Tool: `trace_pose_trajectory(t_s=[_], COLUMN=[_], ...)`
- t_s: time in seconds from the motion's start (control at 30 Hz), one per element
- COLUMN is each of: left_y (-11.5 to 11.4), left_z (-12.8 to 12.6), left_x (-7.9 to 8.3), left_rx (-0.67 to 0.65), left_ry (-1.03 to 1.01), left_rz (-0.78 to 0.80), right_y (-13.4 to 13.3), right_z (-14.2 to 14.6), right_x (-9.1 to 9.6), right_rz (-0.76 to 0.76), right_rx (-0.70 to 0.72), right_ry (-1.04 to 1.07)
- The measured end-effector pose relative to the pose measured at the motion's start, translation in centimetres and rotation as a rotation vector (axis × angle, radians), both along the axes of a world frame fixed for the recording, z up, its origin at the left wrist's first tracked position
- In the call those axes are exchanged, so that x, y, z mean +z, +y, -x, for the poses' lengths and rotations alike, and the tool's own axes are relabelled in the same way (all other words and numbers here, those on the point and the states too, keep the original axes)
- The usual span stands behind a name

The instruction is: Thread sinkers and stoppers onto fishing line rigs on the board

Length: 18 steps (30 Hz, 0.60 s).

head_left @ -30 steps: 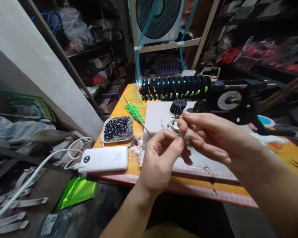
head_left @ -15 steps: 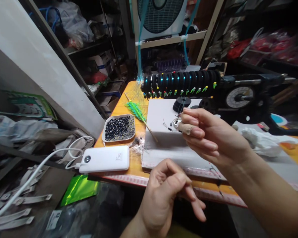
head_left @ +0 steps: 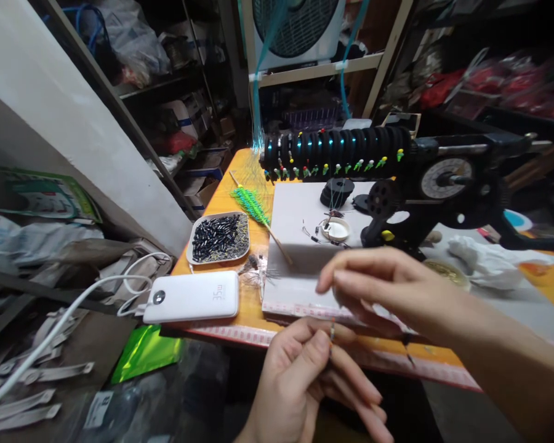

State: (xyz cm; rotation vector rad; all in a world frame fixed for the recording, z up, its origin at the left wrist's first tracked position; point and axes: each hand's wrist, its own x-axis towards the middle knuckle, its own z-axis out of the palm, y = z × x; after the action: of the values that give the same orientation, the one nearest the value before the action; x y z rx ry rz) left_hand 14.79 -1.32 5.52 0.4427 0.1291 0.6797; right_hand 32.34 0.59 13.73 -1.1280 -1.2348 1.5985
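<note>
My left hand (head_left: 307, 378) is low in front of the table edge, thumb and forefinger pinched on a tiny float (head_left: 332, 330) with an orange tip. My right hand (head_left: 388, 289) hovers just above it, fingers curled and drawn together; what they hold, if anything, is too fine to see. Behind them lies a white work board (head_left: 305, 215) with a small white cap (head_left: 336, 229) and loose bits. A black foam roller (head_left: 332, 151) studded with coloured floats spans the back, fixed to a black winding machine (head_left: 443, 184).
A tray of small black tubes (head_left: 220, 237) and a white power bank (head_left: 191, 296) with its cable sit on the orange table at left. A green bundle on a stick (head_left: 253, 209) lies beside the board. Crumpled white cloth (head_left: 482, 261) lies at right. Cluttered shelves and a fan stand behind.
My right hand has dropped from beside the roller to just above my left hand. My left hand moved down off the board and now pinches the small float at the table edge.
</note>
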Motion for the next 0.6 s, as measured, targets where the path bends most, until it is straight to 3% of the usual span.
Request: trace_pose_trajectory(t_s=[0.07, 0.17, 0.33, 0.6], left_y=[0.1, 0.0, -0.7, -1.0], left_z=[0.3, 0.5, 0.0, 0.3], left_x=[-0.2, -0.8, -1.7, -2.0], left_rx=[0.005, 0.014, 0.13, 0.133], left_ry=[0.001, -0.01, -0.137, -0.143], left_rz=[-0.002, -0.011, -0.038, -0.025], right_y=[-1.1, -2.2, -2.9, -3.4], right_z=[0.1, 0.5, 1.2, 2.0], right_x=[-0.4, -1.0, -2.3, -3.3], right_rz=[-0.034, -0.05, -0.01, 0.046], right_rx=[0.065, 0.02, -0.041, -0.06], right_ry=[-0.162, -0.226, -0.117, 0.034])
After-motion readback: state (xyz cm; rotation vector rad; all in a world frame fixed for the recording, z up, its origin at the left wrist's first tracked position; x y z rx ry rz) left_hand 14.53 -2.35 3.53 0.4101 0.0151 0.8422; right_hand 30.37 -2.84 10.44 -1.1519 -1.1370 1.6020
